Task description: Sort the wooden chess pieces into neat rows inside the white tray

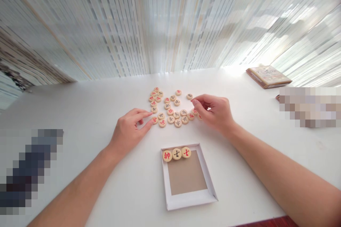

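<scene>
Several round wooden Chinese chess pieces [177,123] with red or black characters lie loosely grouped on the white table. My left hand [130,126] reaches in from the left, its thumb and forefinger at a red-marked piece [155,120] that still rests on the table. On the other side, my right hand [213,111] has its fingers curled and thumb and forefinger pinched beside a black-marked piece [189,96]. Whatever is between those fingertips is hidden. Three pieces, two red and one black [177,154], stand in a row along the far edge of a shallow white box [192,200].
A flat printed box [269,75] lies at the back right of the table [119,191]. Blurred-out items are at the left and right sides. Striped curtains [160,25] hang behind the table's far edge. A dark red surface [269,222] shows at the bottom right.
</scene>
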Available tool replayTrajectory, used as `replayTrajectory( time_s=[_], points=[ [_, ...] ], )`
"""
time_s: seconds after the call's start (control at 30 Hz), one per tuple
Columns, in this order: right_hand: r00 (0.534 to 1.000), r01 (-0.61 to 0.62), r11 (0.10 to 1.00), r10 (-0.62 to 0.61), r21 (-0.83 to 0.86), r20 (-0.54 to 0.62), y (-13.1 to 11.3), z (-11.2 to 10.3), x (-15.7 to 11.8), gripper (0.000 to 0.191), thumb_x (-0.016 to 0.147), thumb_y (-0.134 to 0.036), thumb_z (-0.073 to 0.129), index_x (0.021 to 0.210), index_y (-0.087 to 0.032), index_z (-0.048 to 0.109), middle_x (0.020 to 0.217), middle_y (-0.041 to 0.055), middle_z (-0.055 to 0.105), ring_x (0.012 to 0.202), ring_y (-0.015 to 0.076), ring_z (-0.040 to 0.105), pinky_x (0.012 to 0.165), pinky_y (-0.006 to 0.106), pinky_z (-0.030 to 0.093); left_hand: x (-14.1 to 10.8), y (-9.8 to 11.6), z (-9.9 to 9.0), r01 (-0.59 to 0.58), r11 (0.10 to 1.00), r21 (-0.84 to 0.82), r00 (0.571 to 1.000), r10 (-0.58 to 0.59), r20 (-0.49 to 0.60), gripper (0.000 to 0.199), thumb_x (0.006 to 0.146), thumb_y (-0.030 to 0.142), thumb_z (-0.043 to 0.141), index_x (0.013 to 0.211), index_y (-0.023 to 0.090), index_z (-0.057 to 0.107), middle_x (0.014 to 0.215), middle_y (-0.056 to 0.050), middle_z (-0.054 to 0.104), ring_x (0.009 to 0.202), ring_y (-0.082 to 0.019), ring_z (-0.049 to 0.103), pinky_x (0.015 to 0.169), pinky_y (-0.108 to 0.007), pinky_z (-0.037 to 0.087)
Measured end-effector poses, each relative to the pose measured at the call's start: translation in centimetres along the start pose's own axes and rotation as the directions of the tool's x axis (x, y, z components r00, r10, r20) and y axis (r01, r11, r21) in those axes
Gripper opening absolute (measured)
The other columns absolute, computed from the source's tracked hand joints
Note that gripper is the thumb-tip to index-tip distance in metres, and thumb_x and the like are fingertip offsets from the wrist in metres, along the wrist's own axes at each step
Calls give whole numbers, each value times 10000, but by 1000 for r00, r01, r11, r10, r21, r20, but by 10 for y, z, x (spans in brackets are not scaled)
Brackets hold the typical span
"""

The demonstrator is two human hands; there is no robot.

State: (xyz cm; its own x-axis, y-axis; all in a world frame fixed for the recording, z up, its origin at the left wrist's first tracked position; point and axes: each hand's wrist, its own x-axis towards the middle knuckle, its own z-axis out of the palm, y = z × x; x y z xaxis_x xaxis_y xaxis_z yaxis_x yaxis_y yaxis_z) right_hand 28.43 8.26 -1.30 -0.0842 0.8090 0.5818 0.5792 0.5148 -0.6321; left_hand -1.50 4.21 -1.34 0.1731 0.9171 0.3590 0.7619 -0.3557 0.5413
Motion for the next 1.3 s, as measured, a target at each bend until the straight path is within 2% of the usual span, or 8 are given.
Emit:
replayTrajectory(
  time_s=[0.2, 0.4, 0.6, 1.0, 1.3],
  points=[
    [1000, 10, 1000, -10, 10, -4, 0, 0, -1, 204, 926, -273, 658, 772, -179, 753, 561, -4, 676, 472, 121, 525, 517, 257, 435, 0, 0, 1, 7, 1000, -3, 1000, -7, 23, 292, 946, 413, 744, 1147, 224, 841, 1103, -35, 782, 697, -137, 608, 677, -296, 541],
    [1000, 5, 1000, -5, 5, 7, 0, 1, -1, 211, 922, -278, 653, 765, -175, 750, 560, -3, 664, 476, 121, 515, 524, 260, 433, -1, -2, 1, 7, 999, 42, 997, -11, 76, 297, 939, 381, 745, 1207, 280, 821, 1186, -12, 758, 749, -143, 636, 706, -304, 540],
    [1000, 6, 1000, -6, 2, 9, -1, 1, -1, 220, 923, -281, 650, 760, -169, 746, 563, 1, 663, 484, 120, 501, 535, 263, 431, -1, 0, 0, -2, 998, 64, 997, -3, 75, 297, 938, 377, 748, 1215, 292, 815, 1190, -7, 755, 748, -149, 642, 696, -300, 538],
    [1000, -14, 1000, 14, 12, 24, -1, 1, -1, 224, 926, -304, 643, 764, -182, 738, 565, 1, 658, 483, 130, 508, 549, 279, 442, -1, 2, 0, -3, 998, 68, 997, -3, 83, 225, 939, 405, 721, 1086, 270, 824, 1197, -33, 760, 764, -161, 671, 711, -309, 563],
    [998, -34, 999, 35, -4, 47, -2, 0, -1, 250, 938, -352, 634, 777, -196, 743, 584, 12, 673, 497, 139, 536, 531, 275, 444, -1, 5, 0, -39, 998, 46, 993, 33, 116, 137, 900, 356, 720, 953, 229, 726, 1224, -54, 744, 978, -214, 730, 833, -330, 597]
  ],
)
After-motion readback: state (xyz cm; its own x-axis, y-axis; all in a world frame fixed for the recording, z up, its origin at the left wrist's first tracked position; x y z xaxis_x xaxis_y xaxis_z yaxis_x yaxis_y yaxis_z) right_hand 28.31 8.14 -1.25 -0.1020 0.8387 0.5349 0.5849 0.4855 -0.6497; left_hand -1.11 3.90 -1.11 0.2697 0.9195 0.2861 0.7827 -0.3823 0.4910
